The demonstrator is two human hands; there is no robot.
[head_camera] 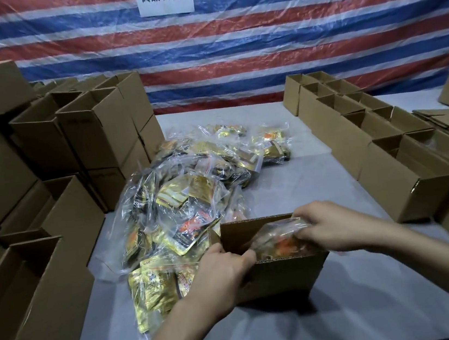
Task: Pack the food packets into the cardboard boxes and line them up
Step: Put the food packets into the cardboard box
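Food packets (pixel 279 239) sat half inside the cardboard box (pixel 286 276), my right hand (pixel 336 225) pinching them and my left hand (pixel 222 270) curled round the rim, and I feared they could snag on that edge and rip.

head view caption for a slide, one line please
Right hand holds a clear bag of food packets inside an open cardboard box gripped by the left hand.
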